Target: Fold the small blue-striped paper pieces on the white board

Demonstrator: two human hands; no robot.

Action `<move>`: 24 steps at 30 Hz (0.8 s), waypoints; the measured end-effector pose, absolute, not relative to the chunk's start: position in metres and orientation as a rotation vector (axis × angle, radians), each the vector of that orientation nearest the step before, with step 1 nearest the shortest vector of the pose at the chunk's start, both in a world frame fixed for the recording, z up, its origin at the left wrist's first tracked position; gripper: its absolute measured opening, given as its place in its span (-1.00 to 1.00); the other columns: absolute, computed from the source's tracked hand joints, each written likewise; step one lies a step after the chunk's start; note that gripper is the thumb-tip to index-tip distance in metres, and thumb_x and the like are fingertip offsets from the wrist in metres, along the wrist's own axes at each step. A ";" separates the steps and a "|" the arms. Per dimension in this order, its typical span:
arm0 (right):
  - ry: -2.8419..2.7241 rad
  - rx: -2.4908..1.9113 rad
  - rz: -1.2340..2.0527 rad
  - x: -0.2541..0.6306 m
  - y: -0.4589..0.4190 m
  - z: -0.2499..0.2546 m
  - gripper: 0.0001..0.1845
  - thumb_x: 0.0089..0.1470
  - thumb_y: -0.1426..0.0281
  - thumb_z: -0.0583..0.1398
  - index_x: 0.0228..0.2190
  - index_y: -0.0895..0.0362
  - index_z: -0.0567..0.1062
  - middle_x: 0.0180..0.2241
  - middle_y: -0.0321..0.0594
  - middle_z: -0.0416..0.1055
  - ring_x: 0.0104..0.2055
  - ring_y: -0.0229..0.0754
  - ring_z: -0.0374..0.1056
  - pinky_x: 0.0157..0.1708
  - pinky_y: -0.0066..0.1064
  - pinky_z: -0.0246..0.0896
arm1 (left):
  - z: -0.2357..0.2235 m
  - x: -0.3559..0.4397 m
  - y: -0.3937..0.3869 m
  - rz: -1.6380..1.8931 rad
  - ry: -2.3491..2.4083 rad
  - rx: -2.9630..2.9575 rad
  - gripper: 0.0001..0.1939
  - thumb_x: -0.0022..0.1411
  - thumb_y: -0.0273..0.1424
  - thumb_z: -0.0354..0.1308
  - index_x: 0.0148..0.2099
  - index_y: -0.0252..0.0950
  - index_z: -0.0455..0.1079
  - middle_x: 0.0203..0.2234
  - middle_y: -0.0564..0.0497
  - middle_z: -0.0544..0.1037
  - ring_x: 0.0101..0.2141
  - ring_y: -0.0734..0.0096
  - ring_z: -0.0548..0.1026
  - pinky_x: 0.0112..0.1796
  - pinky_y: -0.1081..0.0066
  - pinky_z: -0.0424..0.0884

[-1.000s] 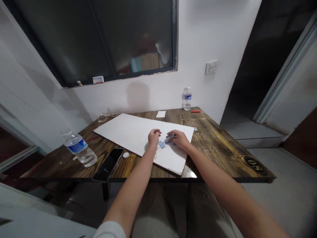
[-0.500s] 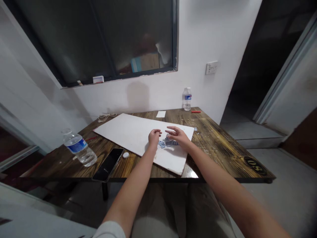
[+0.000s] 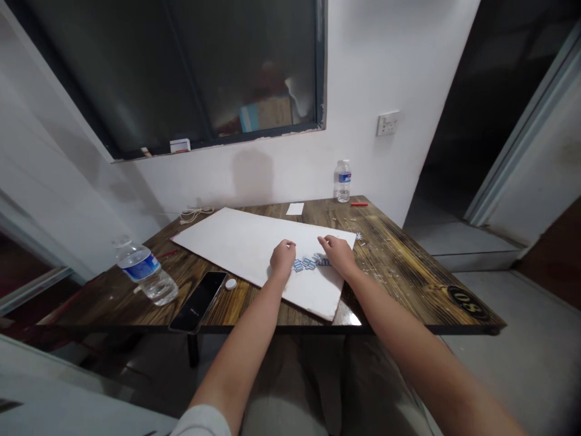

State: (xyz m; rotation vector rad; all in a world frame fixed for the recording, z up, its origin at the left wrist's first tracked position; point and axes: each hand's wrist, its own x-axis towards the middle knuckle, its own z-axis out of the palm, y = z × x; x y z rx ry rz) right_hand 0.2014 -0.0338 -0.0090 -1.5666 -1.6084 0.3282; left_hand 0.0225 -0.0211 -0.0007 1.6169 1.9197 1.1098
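Several small blue-and-white paper-like cut-outs [image 3: 305,264] lie in a row on a white board [image 3: 245,242]. To the left of them my left hand [image 3: 283,257] hovers over or rests on the board with its fingers curled together. My right hand [image 3: 338,253] is at the row's right end, thumb and fingers drawn into a pinch, partly covering the last pieces. Whether either hand has a small piece between its fingertips is too fine to make out.
On the wooden table [image 3: 408,284] a phone [image 3: 198,301], a white bottle cap [image 3: 231,284] and a tilted-looking water bottle [image 3: 146,269] are left of the board. Behind it stand another bottle [image 3: 344,181], a white paper [image 3: 295,209], a red pen-like stick [image 3: 359,204] and a cable [image 3: 195,214].
My right hand has shifted slightly right, its spread fingers now drawn in, uncovering more of the cut-outs. My left hand's fingers have curled in a little more.
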 end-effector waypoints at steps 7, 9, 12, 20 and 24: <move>-1.441 -1.144 1.038 0.187 -0.029 -0.017 -0.57 0.07 -0.01 0.12 -0.42 0.10 0.48 -0.64 -0.33 0.34 -0.64 -0.24 0.26 -0.59 -0.39 0.22 | -0.005 0.036 -0.020 1.130 1.316 1.471 -0.70 0.25 -0.15 0.02 -0.30 -0.27 0.39 -0.52 0.03 0.46 -0.61 0.53 0.37 -0.56 0.52 0.20; -1.360 -1.034 1.120 0.185 -0.026 -0.017 -0.52 -0.04 -0.07 0.18 -0.43 0.11 0.48 -0.62 -0.32 0.35 -0.61 -0.25 0.29 -0.55 -0.39 0.29 | -0.003 0.037 -0.021 1.160 1.278 1.397 -0.69 0.27 -0.15 0.00 -0.28 -0.29 0.39 -0.50 0.01 0.46 -0.58 0.53 0.39 -0.58 0.54 0.19; -1.308 -0.965 1.082 0.188 -0.025 -0.014 -0.44 -0.12 -0.14 0.20 -0.43 0.13 0.49 -0.56 -0.27 0.40 -0.53 -0.24 0.34 -0.51 -0.39 0.32 | 0.003 0.035 -0.023 1.251 1.323 1.393 -0.68 0.28 -0.14 -0.02 -0.25 -0.28 0.39 -0.45 -0.01 0.49 -0.53 0.50 0.41 -0.56 0.53 0.19; -1.597 -1.410 0.497 0.201 -0.033 -0.009 -0.62 0.16 0.10 0.08 -0.38 0.11 0.55 -0.39 -0.17 0.54 -0.37 -0.14 0.42 -0.34 -0.35 0.23 | 0.008 0.029 -0.033 1.178 1.897 1.793 -0.69 0.20 -0.07 0.11 -0.37 -0.20 0.41 -0.40 -0.09 0.53 -0.30 0.19 0.49 -0.28 0.36 0.28; -1.731 -1.438 0.462 0.199 -0.034 -0.010 -0.63 0.18 0.12 0.09 -0.31 0.08 0.58 -0.27 -0.13 0.57 -0.20 -0.07 0.45 -0.24 -0.34 0.22 | 0.008 0.030 -0.037 1.211 1.844 1.799 -0.64 0.09 -0.02 0.21 -0.31 -0.22 0.42 -0.30 -0.13 0.53 -0.27 0.17 0.50 -0.23 0.36 0.30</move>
